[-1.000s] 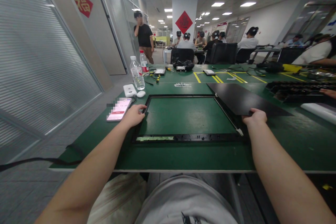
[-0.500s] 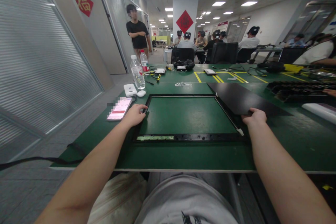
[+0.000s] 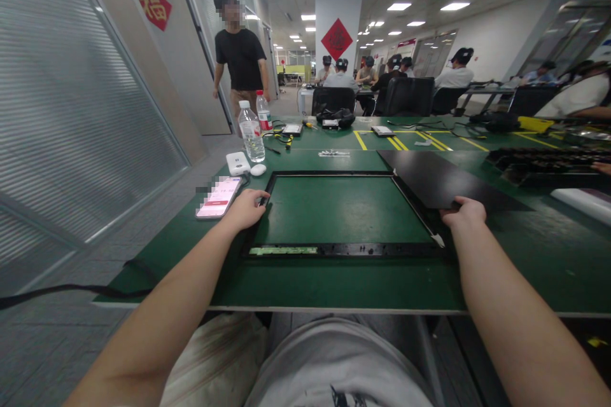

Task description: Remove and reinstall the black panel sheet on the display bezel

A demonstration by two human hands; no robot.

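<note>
A thin black rectangular frame (image 3: 344,249) lies flat on the green table (image 3: 334,280) in front of me. My left hand (image 3: 245,208) rests on the frame's left side, fingers curled over its edge. A black flat panel (image 3: 439,181) lies across the frame's right side, tilted away to the right. My right hand (image 3: 463,213) grips the near edge of that panel, fingers curled under it.
A phone (image 3: 218,197) with a lit pink screen lies left of my left hand, by a white charger (image 3: 237,163) and two water bottles (image 3: 251,132). A person in black (image 3: 238,60) stands behind the table's far left. Seated people (image 3: 340,76) work further back. Black trays (image 3: 548,162) sit at right.
My hands, the frame and the panel have stayed still. The standing person in black has walked closer toward the table's left end.
</note>
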